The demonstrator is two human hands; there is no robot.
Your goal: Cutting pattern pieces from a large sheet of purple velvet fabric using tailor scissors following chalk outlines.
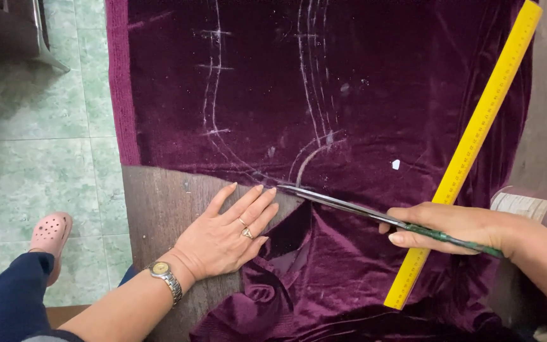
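Note:
A dark purple velvet cloth [375, 95] lies over a brown wooden table [156, 202], marked with white chalk curves [213, 95]. My right hand [454, 227] grips long scissors [343, 204] with green handles; the blades point left along a chalk line at the cloth's cut edge. My left hand [232, 234] lies flat with fingers spread, partly on the bare table and partly on the cloth beside the blade tips. It wears rings and a wristwatch [164, 277]. A cut flap of cloth hangs folded below the blades.
A long yellow ruler [476, 136] lies diagonally on the cloth, passing under my right hand. A small piece of white chalk [396, 164] rests on the velvet. A roll-like cylinder [530, 206] sits at the right. Green tiled floor [39, 139] and my pink-shoed foot [50, 233] are left.

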